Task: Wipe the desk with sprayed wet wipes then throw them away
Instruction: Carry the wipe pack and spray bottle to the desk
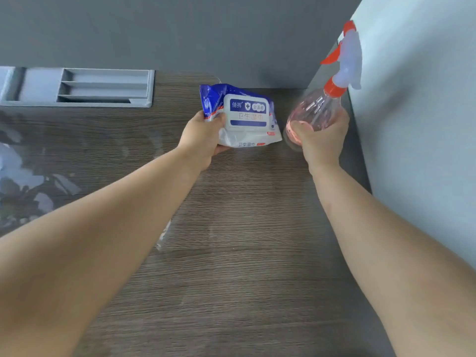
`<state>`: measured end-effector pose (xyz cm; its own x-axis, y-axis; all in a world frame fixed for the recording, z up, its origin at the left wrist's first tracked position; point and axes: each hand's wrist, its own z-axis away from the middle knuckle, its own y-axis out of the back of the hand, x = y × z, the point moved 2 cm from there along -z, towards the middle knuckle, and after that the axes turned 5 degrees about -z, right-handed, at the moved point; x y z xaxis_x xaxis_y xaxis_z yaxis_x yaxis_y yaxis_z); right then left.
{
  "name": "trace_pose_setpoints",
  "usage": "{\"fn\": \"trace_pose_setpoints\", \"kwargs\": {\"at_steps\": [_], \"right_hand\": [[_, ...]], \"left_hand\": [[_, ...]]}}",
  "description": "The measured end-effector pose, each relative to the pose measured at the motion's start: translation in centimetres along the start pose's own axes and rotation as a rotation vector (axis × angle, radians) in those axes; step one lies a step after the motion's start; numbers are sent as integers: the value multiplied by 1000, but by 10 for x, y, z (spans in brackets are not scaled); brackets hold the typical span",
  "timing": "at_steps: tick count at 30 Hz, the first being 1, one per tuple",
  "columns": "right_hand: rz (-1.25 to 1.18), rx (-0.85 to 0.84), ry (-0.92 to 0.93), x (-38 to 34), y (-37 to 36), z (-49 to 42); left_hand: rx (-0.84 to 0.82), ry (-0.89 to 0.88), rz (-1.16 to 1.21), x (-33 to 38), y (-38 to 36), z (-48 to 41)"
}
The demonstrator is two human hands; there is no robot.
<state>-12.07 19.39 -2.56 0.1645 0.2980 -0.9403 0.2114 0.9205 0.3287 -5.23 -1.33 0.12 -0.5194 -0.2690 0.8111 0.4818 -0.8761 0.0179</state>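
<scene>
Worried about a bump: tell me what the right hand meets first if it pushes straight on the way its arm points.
The right hand, holding the spray bottle, points toward the back corner. The bottle would probably reach the grey back wall first, though depth is unclear.

Left hand (203, 140) on wipes pack (247, 117) (lid closed), right hand (322, 140) around spray bottle (319, 109).

Bright, even daylight, no hard shadows. Glare patches on the table (231, 253) at left, w/ window reflections washing out the wood grain. Wide-angle bend twd edges; forearms balloon at bottom corners. Spray bottle (332, 99) head soft/blurred; pack of wipes (247, 117) print fairly sharp.
</scene>
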Motion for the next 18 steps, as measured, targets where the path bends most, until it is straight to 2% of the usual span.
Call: {"fn": "trace_pose_setpoints", "kwargs": {"at_steps": [4,9,13,18], "right_hand": [[-57,-81,23,-7,4,46],[-68,-296,48,-19,-17,126],[-52,-475,35,-29,-57,194],[-31,-698,80,-45,-129,278]], "left_hand": [[43,-16,115,3,48,35],[142,-10,195,-7,136,84],[271,-14,211,-27,214,118],[315,-27,291,-55,322,149]]}}
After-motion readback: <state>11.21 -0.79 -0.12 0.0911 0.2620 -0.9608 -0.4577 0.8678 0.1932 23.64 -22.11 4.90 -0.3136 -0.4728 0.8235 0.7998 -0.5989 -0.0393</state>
